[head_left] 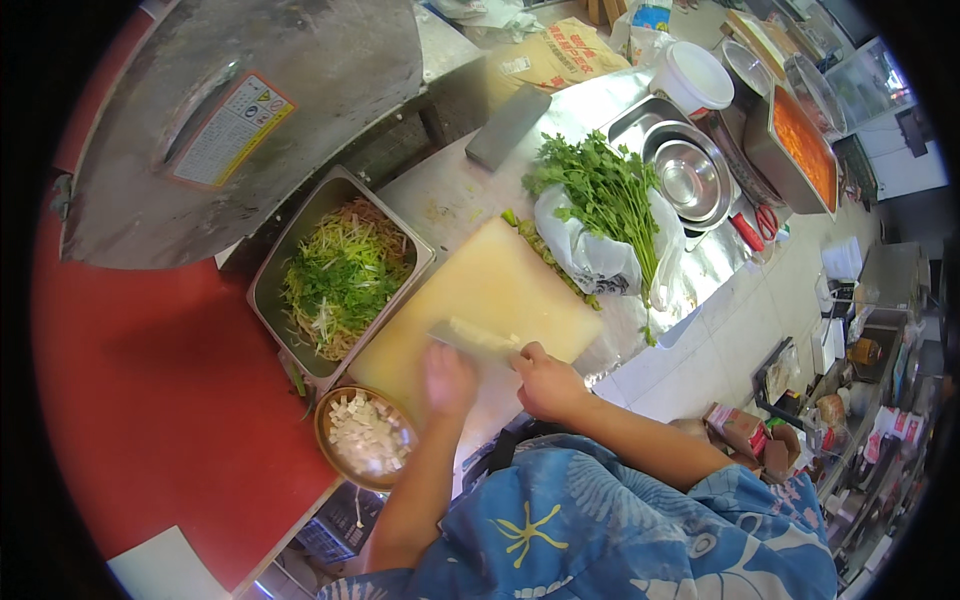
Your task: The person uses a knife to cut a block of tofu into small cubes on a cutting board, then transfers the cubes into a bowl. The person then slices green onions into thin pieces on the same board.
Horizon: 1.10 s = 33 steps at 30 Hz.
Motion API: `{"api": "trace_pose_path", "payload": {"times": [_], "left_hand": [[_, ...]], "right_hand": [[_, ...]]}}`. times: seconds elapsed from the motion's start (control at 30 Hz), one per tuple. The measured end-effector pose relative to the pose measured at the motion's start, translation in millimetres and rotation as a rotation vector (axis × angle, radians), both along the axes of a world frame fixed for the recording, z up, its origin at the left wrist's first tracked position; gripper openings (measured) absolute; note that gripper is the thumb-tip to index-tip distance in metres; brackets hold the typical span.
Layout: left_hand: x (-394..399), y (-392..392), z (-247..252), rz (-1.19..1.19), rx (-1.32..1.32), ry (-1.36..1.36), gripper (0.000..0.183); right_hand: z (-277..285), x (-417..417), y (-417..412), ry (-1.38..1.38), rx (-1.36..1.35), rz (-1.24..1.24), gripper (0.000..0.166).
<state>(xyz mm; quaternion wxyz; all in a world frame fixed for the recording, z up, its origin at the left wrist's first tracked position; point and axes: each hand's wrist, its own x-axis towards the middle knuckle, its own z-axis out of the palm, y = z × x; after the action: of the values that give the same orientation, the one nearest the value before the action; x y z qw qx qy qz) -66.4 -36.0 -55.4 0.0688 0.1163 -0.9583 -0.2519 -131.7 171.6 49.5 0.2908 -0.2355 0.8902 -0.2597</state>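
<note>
My right hand (pixel 551 384) grips the handle of a kitchen knife with a broad blade (pixel 469 339), like a cleaver. The blade lies over a pale yellow cutting board (pixel 487 270), with whitish cut pieces along its far side. My left hand (pixel 448 381), blurred, is low over the board near the blade's left end; how its fingers are set is unclear. Left of it, a brown-rimmed bowl (pixel 324 435) holds white diced food (pixel 367 433). Beyond the bowl, a deep steel pan (pixel 264 304) holds shredded vegetables and chopped greens (pixel 345 274).
Right of the board, leafy herbs (pixel 600 187) lie on a white plastic bag (pixel 577 251). Behind are a sharpening stone (pixel 510 126), nested steel bowls (pixel 686 176), red-handled scissors (pixel 765 219) and a pan of red-orange food (pixel 804 146). A metal lid (pixel 330 67) overhangs the left; a red surface (pixel 180 360) lies below.
</note>
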Motion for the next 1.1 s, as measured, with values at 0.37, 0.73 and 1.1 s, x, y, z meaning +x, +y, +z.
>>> {"api": "trace_pose_path", "payload": {"times": [0.37, 0.73, 1.1], "left_hand": [[88, -8, 93, 0.601, 0.495, 0.611, 0.036], [150, -84, 107, 0.715, 0.048, -0.028, 0.094], [173, -120, 43, 0.620, -0.097, 0.086, 0.076]], "right_hand": [[83, -6, -5, 0.660, -0.195, 0.580, 0.035], [88, 68, -140, 0.827, -0.361, 1.083, 0.027], [113, 29, -35, 0.430, -0.159, 0.865, 0.035]]}}
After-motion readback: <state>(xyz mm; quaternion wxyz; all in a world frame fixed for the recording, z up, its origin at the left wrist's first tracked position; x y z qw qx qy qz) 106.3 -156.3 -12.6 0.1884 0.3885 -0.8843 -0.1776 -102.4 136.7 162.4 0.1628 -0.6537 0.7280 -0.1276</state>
